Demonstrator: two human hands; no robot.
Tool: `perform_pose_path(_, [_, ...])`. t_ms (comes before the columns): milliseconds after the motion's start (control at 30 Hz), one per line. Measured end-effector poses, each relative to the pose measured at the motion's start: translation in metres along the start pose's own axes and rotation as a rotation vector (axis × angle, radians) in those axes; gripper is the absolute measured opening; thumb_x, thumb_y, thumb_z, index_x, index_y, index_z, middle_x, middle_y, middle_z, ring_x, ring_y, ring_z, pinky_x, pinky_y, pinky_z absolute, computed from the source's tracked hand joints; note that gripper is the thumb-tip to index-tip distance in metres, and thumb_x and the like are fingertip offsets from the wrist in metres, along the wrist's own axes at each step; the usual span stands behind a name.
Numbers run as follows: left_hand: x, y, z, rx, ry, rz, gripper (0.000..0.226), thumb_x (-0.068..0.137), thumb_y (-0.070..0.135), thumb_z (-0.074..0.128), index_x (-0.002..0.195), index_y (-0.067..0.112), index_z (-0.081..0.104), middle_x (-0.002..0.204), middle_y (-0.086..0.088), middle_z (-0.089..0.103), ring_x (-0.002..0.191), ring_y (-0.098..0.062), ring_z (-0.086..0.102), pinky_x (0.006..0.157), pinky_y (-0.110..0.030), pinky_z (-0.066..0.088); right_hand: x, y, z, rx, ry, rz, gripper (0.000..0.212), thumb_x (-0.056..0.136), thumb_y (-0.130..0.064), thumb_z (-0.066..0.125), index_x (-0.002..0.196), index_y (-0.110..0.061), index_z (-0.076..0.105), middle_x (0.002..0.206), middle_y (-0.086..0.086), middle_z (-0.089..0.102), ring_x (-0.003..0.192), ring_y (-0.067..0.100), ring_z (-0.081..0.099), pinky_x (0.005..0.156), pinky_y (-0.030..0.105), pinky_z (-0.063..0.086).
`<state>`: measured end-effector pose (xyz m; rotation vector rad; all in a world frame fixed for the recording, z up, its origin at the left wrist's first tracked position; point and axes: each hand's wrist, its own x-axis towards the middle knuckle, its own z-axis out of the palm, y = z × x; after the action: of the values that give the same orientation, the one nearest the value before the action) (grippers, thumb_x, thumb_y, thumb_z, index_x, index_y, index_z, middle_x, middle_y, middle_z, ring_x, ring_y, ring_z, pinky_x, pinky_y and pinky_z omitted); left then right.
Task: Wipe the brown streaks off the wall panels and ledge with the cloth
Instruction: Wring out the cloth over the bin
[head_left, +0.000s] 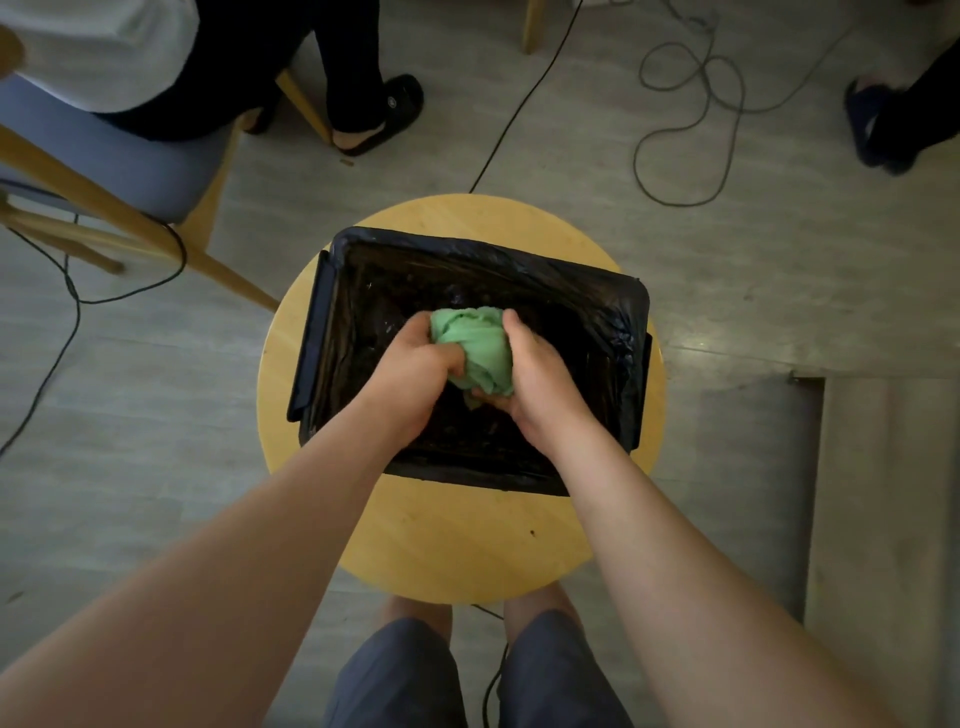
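1. Head view: both arms reach down over a black-lined bin (640, 332) that stands on a round wooden stool (457, 545).
2. The left hand (415, 374) and right hand (540, 387) are both curled tight round the green cloth (470, 345), which is bunched into a wad between them, above the bin's opening.
3. It's soft, limp and light, and it crushes easily. This looks like wringing, so it is probably damp and may drip.
4. Best hold: gather it into a palm-filling pad, with the fingers spread behind it.
5. No wall panels or ledge are in view.
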<state>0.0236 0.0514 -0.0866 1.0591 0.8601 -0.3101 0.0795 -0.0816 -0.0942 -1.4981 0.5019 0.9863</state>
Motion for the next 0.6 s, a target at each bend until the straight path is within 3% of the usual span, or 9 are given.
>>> perform_pose_path(67, [0.001, -0.003, -0.006, 0.169, 0.038, 0.011, 0.067, 0.071, 0.003, 0.062, 0.134, 0.020, 0.047, 0.123, -0.013, 0.064, 0.114, -0.032, 0.067, 0.095, -0.045, 0.059, 0.001, -0.001, 0.000, -0.047, 0.013, -0.044, 0.033, 0.106, -0.037, 0.053, 0.123, -0.014, 0.068, 0.113, 0.007, 0.077, 0.104, 0.023, 0.075, 0.097, 0.050, 0.059])
perform_pose_path(167, [-0.002, -0.001, -0.020, 0.458, -0.046, 0.097, 0.088, 0.086, 0.006, 0.070, 0.154, 0.038, 0.023, 0.134, -0.003, 0.055, 0.113, -0.020, 0.065, 0.094, -0.036, 0.059, 0.000, -0.004, 0.002, -0.146, 0.067, -0.076, 0.027, 0.099, -0.030, 0.055, 0.115, -0.014, 0.069, 0.110, 0.009, 0.077, 0.102, 0.026, 0.075, 0.096, 0.056, 0.058])
perform_pose_path(300, [-0.006, 0.004, -0.024, 0.921, -0.286, 0.225, 0.110, 0.083, 0.019, 0.078, 0.164, 0.037, 0.005, 0.161, -0.002, 0.021, 0.139, -0.015, 0.038, 0.105, -0.022, 0.036, -0.005, -0.011, 0.005, -0.211, 0.087, -0.093, 0.032, 0.091, -0.033, 0.048, 0.110, -0.017, 0.068, 0.109, 0.009, 0.075, 0.103, 0.026, 0.073, 0.096, 0.057, 0.057])
perform_pose_path(400, [-0.004, 0.008, -0.019, 0.930, -0.275, 0.233, 0.119, 0.077, 0.039, 0.086, 0.164, 0.037, 0.005, 0.153, 0.002, 0.039, 0.131, -0.014, 0.049, 0.104, -0.025, 0.043, -0.010, -0.014, 0.010, 0.079, 0.071, 0.019, 0.027, 0.100, -0.016, 0.046, 0.113, -0.004, 0.066, 0.113, 0.020, 0.073, 0.105, 0.032, 0.072, 0.095, 0.053, 0.058])
perform_pose_path(500, [-0.003, 0.014, -0.017, 0.945, -0.202, 0.288, 0.113, 0.073, 0.045, 0.090, 0.161, 0.033, 0.022, 0.135, 0.007, 0.057, 0.118, -0.010, 0.057, 0.094, -0.022, 0.044, -0.016, -0.015, 0.006, 0.288, -0.038, 0.157, 0.036, 0.103, -0.012, 0.043, 0.132, 0.000, 0.061, 0.123, 0.024, 0.071, 0.111, 0.035, 0.069, 0.079, 0.040, 0.059])
perform_pose_path(533, [-0.004, 0.015, -0.016, 0.967, -0.213, 0.292, 0.115, 0.070, 0.047, 0.092, 0.160, 0.032, 0.024, 0.132, 0.008, 0.057, 0.116, -0.009, 0.057, 0.093, -0.022, 0.044, -0.017, -0.015, 0.003, 0.310, -0.075, 0.187, 0.039, 0.103, -0.014, 0.042, 0.136, -0.001, 0.058, 0.127, 0.024, 0.069, 0.116, 0.035, 0.068, 0.082, 0.041, 0.058])
perform_pose_path(600, [-0.005, 0.013, -0.012, 1.003, -0.263, 0.271, 0.120, 0.062, 0.049, 0.096, 0.159, 0.031, 0.027, 0.129, 0.010, 0.058, 0.114, -0.008, 0.057, 0.094, -0.023, 0.047, -0.021, -0.014, -0.002, 0.324, -0.148, 0.241, 0.041, 0.107, -0.018, 0.037, 0.141, -0.003, 0.055, 0.133, 0.024, 0.066, 0.125, 0.037, 0.063, 0.104, 0.050, 0.052])
